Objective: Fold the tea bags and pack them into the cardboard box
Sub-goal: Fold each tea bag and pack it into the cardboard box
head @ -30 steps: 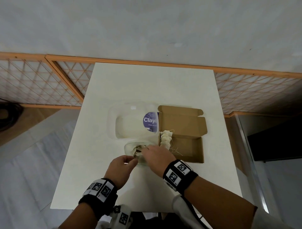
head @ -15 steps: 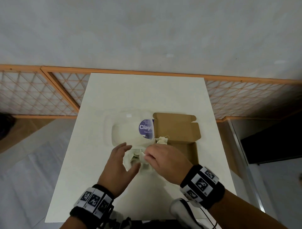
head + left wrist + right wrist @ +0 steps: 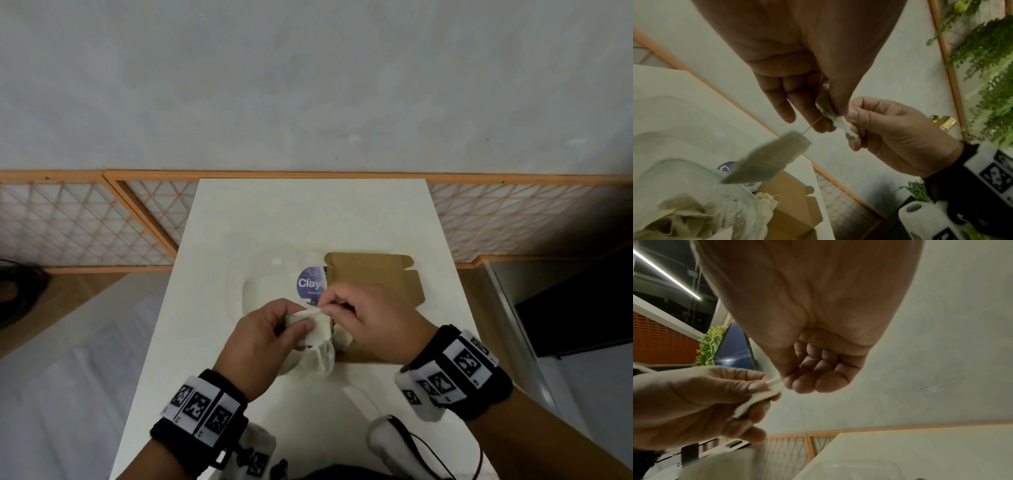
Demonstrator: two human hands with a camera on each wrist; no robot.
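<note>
We are at the folding step: our left hand [image 3: 263, 334] and right hand [image 3: 368, 315] both pinch one tea bag [image 3: 313, 327], held in the air above the glass bowl [image 3: 701, 191] of loose bags. Next, we judge, comes creasing it flat and carrying it right into the cardboard box [image 3: 373, 277] on the table [image 3: 308, 212]. A tag [image 3: 768, 160] dangling on its string could snag the bowl; the clear lid [image 3: 270, 274] lies beside the box.

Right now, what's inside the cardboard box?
The cardboard box lies open. In the left wrist view, one crumpled tea bag sits at its near edge. The hands cover the rest of its tray.
</note>
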